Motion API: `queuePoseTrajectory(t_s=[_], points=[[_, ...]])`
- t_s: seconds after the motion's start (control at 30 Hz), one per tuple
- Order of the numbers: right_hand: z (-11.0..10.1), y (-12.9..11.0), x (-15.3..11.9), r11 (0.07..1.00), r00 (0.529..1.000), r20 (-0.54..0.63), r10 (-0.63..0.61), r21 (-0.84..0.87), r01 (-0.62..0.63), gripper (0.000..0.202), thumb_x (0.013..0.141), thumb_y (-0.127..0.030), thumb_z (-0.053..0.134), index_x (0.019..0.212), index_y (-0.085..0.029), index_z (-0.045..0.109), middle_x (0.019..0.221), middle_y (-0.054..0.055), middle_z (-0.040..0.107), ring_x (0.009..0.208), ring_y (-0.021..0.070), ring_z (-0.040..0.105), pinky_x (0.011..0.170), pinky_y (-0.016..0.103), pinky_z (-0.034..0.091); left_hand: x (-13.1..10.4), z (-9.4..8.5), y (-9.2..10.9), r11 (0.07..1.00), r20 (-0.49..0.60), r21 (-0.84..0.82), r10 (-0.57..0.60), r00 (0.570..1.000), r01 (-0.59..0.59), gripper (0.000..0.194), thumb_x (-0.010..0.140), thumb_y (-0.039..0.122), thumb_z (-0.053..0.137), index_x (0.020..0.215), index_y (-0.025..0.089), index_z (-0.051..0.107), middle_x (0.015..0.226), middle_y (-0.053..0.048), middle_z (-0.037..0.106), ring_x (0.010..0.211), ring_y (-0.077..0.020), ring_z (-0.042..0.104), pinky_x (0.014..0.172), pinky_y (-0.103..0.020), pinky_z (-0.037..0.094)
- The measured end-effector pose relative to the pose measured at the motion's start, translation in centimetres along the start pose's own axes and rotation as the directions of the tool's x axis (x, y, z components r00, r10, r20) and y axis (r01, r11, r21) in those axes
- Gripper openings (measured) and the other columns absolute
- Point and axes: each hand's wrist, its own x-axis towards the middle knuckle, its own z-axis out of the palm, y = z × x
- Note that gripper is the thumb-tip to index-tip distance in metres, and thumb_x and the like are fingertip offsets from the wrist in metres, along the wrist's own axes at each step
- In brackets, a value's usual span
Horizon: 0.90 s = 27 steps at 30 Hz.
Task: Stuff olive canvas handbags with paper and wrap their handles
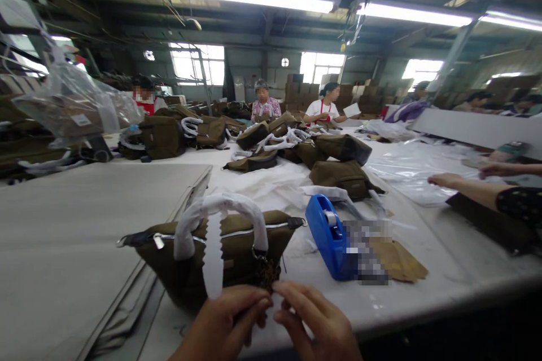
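Note:
An olive-brown handbag (237, 231) with a zipped top stands in front of me. Its arched handle (226, 203) is wrapped in white film. A white strip with wavy edges (213, 259) hangs down the bag's front from the handle. Near the right handle ring dangles a brown stringy bundle (269, 273). Just below it my left hand (232, 316) is closed in a pinch. My right hand (315, 316) faces it with curled fingers, fingertips close to the left ones. What lies between the fingertips is too small to make out.
A blue tape dispenser (324, 237) stands right of the bag, beside brown paper pieces (398, 259). Large grey sheets (84, 208) lie stacked at left. Several similar bags (342, 149) are heaped behind. A co-worker's hands (449, 180) are at right, near clear plastic bags (415, 175).

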Motion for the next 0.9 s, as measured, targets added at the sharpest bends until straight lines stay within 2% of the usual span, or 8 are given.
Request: queuePoseTrajectory(t_s=[0.07, 0.17, 0.23, 0.3, 0.37, 0.53, 0.7, 0.9], points=[[0.6, 0.4, 0.2, 0.999, 0.999, 0.044, 0.021, 0.041, -0.023, 0.025, 0.095, -0.015, 0.062, 0.118, -0.023, 0.068, 0.098, 0.005, 0.077, 0.087, 0.0152, 0.075, 0.081, 0.018, 0.06, 0.0, -0.1, 0.6, 0.999, -0.002, 0.023, 0.033, 0.999, -0.033, 0.042, 0.103, 0.04, 0.047, 0.074, 0.016, 0.069, 0.069, -0.001, 0.067, 0.055, -0.0089, 0.06, 0.057, -0.015, 0.048], [0.6, 0.9, 0.5, 0.992, 0.991, -0.05, 0.124, 0.028, -0.123, 0.013, 0.096, -0.017, 0.062, 0.101, -0.024, 0.072, 0.087, 0.001, 0.076, 0.078, 0.0123, 0.074, 0.076, 0.014, 0.058, 0.0, -0.5, 0.5, 0.994, -0.093, 0.064, 0.1, 0.991, -0.094, 0.031, 0.101, 0.038, 0.053, 0.087, 0.021, 0.073, 0.075, 0.0, 0.073, 0.063, -0.0105, 0.068, 0.062, -0.014, 0.053], [0.2, 1.3, 0.7, 0.986, 0.977, -0.155, 0.147, -0.058, -0.157, 0.012, 0.096, -0.018, 0.063, 0.098, -0.023, 0.074, 0.087, 0.001, 0.077, 0.078, 0.0125, 0.074, 0.077, 0.015, 0.058, 0.0, -0.9, -0.1, 0.979, -0.275, 0.16, 0.17, 0.946, -0.129, 0.019, 0.098, 0.036, 0.059, 0.099, 0.026, 0.074, 0.086, 0.002, 0.077, 0.079, -0.0123, 0.074, 0.074, -0.015, 0.056], [-0.1, 1.9, 1.0, 0.972, 0.97, -0.214, 0.12, -0.173, -0.158, 0.014, 0.096, -0.018, 0.063, 0.101, -0.023, 0.075, 0.09, 0.002, 0.077, 0.08, 0.0136, 0.075, 0.079, 0.017, 0.058, 0.1, -1.1, -1.0, 0.956, -0.427, 0.27, 0.226, 0.875, -0.116, 0.015, 0.095, 0.034, 0.064, 0.106, 0.03, 0.073, 0.098, 0.005, 0.079, 0.09, -0.0129, 0.076, 0.083, -0.015, 0.056], [-0.3, 2.5, 1.1, 0.952, 0.974, -0.21, 0.084, -0.271, -0.141, 0.018, 0.097, -0.017, 0.06, 0.104, -0.022, 0.076, 0.092, 0.003, 0.077, 0.082, 0.0148, 0.075, 0.08, 0.019, 0.058, 0.2, -1.2, -1.8, 0.938, -0.489, 0.335, 0.256, 0.833, -0.092, 0.016, 0.094, 0.034, 0.066, 0.109, 0.033, 0.072, 0.102, 0.007, 0.08, 0.093, -0.0126, 0.076, 0.086, -0.015, 0.056], [-0.4, 3.8, 1.1, 0.913, 0.985, -0.162, 0.051, -0.392, -0.112, 0.024, 0.1, -0.017, 0.054, 0.108, -0.021, 0.076, 0.096, 0.004, 0.078, 0.085, 0.0171, 0.074, 0.079, 0.024, 0.058, 0.4, -0.8, -2.2, 0.926, -0.5, 0.364, 0.283, 0.818, -0.098, 0.016, 0.095, 0.035, 0.063, 0.109, 0.034, 0.072, 0.1, 0.008, 0.08, 0.09, -0.0122, 0.077, 0.084, -0.015, 0.058], [-0.5, 4.1, 1.0, 0.92, 0.989, -0.141, 0.044, -0.379, -0.095, 0.025, 0.1, -0.017, 0.054, 0.11, -0.022, 0.076, 0.097, 0.003, 0.078, 0.086, 0.0166, 0.074, 0.079, 0.023, 0.057, 0.6, -1.1, -1.5, 0.915, -0.493, 0.386, 0.311, 0.813, -0.116, 0.016, 0.095, 0.033, 0.063, 0.106, 0.03, 0.074, 0.097, 0.007, 0.081, 0.086, -0.012, 0.078, 0.082, -0.014, 0.059], [0.1, 3.4, 1.9, 0.933, 0.992, -0.124, 0.022, -0.355, -0.065, 0.025, 0.1, -0.013, 0.053, 0.107, -0.02, 0.076, 0.094, 0.004, 0.078, 0.084, 0.0166, 0.073, 0.079, 0.023, 0.056, 0.8, -0.8, -2.3, 0.918, -0.496, 0.377, 0.314, 0.809, -0.126, 0.019, 0.096, 0.036, 0.061, 0.109, 0.029, 0.074, 0.1, 0.005, 0.081, 0.088, -0.0143, 0.078, 0.082, -0.018, 0.061]])
